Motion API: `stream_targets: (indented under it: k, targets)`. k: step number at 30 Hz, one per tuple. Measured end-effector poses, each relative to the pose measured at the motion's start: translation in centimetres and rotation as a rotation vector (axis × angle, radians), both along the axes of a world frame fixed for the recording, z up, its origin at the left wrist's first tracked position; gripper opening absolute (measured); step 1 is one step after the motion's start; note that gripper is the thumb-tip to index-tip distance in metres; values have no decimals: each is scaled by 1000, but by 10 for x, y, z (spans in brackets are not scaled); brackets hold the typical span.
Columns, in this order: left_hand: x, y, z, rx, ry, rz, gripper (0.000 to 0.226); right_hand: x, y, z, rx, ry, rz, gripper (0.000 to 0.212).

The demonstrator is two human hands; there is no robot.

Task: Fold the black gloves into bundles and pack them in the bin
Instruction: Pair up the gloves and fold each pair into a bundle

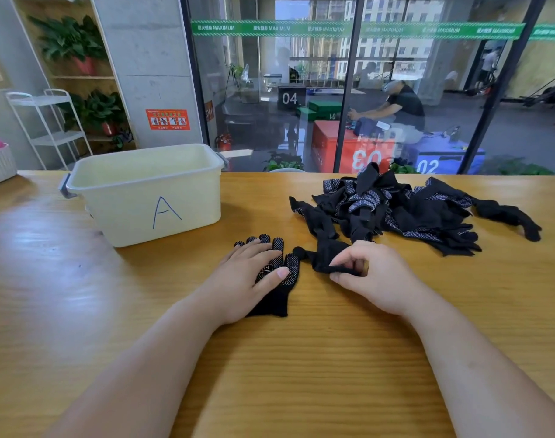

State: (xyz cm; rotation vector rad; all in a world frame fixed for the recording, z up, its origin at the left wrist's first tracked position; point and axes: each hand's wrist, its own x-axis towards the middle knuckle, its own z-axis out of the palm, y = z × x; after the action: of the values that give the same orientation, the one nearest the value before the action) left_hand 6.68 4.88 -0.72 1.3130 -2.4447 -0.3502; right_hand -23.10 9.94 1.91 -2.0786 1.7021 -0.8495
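- Two hands busy on the table [301,358], both to the right of the bin [149,197] and nearer the camera than its front wall.
- Pressing down with the left hand [254,273], fingers straight, flat on a dotted black glove [280,298] spread just off the bin's near right corner.
- Pinching with the right hand [371,276], fingers curled round the edge of a second glove [325,252], crumpled, just beside the first, farther right of the bin.
- Beyond that, well right of the bin: loose pile of black gloves [412,210], heaped and tangled.
- Bin itself cream, upright, blue "A" on its front wall.
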Motion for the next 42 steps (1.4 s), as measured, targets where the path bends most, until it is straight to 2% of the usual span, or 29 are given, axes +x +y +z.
stream_targets:
  k: [2, 5, 10, 14, 18, 22, 24, 26, 28, 30, 31, 33, 36, 39, 42]
  targets:
    - [0, -2, -1, -11, 45, -2, 84, 3, 3, 6, -28, -70, 2, 10]
    - [0, -4, -1, -42, 140, -3, 77, 11, 5, 16, -24, -217, 1, 6]
    - [1, -4, -2, -61, 333, 14, 71, 22, 3, 43, -105, -363, 13, 33]
    - [3, -4, -3, -81, 442, 37, 69, 28, 3, 70, -102, -398, 6, 35]
    - [4, -4, -4, -89, 466, 60, 68, 35, 0, 89, -70, -375, -37, 40]
    - [4, -4, -5, -108, 452, 67, 66, 36, -1, 104, 32, -614, 63, 53]
    - [5, -4, -4, -111, 432, 71, 68, 33, 1, 108, 39, -761, 113, 55]
    - [5, -3, -3, -112, 412, 73, 73, 27, 4, 104, 42, -823, 79, 53]
    - [5, -3, -3, -115, 400, 73, 75, 22, 9, 93, 73, -750, -101, 50]
    - [4, -3, -4, -126, 399, 69, 74, 15, 17, 77, 81, -508, -289, 34]
    - [4, -3, -4, -127, 396, 67, 73, 11, 19, 66, 98, -332, -320, 28]
    - [3, -3, -4, -119, 386, 60, 74, 6, 24, 43, 191, -40, -337, 32]
    - [2, -2, -5, -126, 356, 49, 79, 0, 26, 15, 215, 147, -400, 38]
    - [2, 0, -4, -140, 340, 37, 79, 1, 26, 8, 86, 341, -460, 29]
    - [2, 3, -1, -121, 342, 37, 75, 8, 28, 1, -140, 441, -315, 33]
